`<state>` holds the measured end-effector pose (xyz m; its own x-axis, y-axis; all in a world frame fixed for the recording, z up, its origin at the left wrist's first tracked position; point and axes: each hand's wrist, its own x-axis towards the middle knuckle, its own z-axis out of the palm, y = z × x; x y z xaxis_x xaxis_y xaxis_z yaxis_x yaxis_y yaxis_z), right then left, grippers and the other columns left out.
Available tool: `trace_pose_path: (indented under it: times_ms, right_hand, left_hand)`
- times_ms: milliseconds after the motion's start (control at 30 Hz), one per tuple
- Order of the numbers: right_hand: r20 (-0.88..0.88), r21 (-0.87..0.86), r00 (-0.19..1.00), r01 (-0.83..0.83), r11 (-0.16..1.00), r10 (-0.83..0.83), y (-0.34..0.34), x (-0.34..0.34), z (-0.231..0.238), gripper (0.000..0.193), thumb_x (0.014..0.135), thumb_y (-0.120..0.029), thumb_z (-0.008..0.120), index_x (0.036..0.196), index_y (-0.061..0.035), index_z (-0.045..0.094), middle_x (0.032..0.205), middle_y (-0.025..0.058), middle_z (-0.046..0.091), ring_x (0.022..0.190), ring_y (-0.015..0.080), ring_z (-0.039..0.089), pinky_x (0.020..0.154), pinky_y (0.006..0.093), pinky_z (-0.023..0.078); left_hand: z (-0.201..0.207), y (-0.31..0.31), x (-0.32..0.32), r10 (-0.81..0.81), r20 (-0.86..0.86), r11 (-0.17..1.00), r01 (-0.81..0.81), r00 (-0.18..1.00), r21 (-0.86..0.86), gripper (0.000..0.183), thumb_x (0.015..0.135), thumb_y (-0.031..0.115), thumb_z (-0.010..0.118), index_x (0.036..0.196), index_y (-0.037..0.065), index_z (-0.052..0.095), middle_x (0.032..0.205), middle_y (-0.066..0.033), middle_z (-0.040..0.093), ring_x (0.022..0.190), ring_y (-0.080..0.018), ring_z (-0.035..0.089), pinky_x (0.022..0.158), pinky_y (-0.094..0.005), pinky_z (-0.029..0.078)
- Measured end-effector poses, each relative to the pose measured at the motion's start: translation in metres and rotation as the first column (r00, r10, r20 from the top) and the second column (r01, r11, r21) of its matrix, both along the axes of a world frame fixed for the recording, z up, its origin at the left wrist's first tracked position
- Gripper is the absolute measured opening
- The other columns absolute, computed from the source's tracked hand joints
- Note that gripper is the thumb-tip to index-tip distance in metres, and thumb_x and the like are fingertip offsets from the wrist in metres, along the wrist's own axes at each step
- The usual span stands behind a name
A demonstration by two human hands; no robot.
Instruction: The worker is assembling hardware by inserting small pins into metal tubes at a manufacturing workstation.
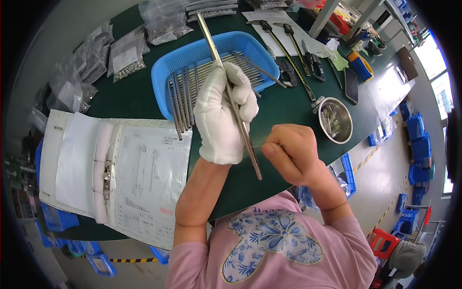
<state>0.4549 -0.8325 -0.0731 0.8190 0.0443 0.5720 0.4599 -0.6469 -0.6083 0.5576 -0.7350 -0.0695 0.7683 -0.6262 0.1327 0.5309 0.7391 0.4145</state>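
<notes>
My left hand [216, 118], in a white glove, is closed around a long shiny metal rod [208, 37]. The rod slants from the far left down to the near right, its lower end below the glove. My bare right hand [294, 150] is closed in a pinch on a thin metal pin [257, 146]. The pin's tip meets the rod's side near its lower end; whether it enters the rod I cannot tell. Just beyond my left hand sits a blue perforated basket [160, 79] with many similar metal rods [179, 108], several leaning over its near rim.
An open ring binder [154, 168] with a drawing lies at left. Plastic bags of small metal parts [126, 60] line the far left. Two calipers [288, 53] lie on paper at the far right. A metal bowl [349, 118] of small cylinders, a phone [351, 85] and tape [361, 65] are to the right.
</notes>
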Motion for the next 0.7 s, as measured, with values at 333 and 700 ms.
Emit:
trace_pose_path:
  times_ms: [333,700]
  right_hand:
    - [0.277,-0.047,0.961,0.033,0.998,-0.019,-0.011,-0.002,0.017,0.011,0.067,-0.006,0.059,0.063,-0.0037,0.049,0.051,0.0055,0.042,0.041,0.0219,0.042,0.038,0.0302,0.031]
    - [0.15,0.061,0.988,0.027,0.998,-0.036,-0.005,0.007,0.005,0.012,0.072,-0.005,0.056,0.065,-0.0029,0.047,0.052,0.0073,0.043,0.043,0.0248,0.043,0.04,0.0314,0.034]
  left_hand:
    - [-0.003,-0.005,-0.007,0.046,0.157,0.998,-0.052,0.987,0.035,0.04,0.094,0.032,0.027,0.061,0.01,0.033,0.051,0.0007,0.028,0.04,-0.0054,0.02,0.035,-0.0199,0.017]
    - [-0.006,-0.006,-0.015,-0.011,0.149,0.999,0.003,0.989,0.052,0.04,0.094,0.034,0.024,0.063,0.009,0.033,0.051,0.0004,0.028,0.04,-0.007,0.02,0.036,-0.0214,0.018]
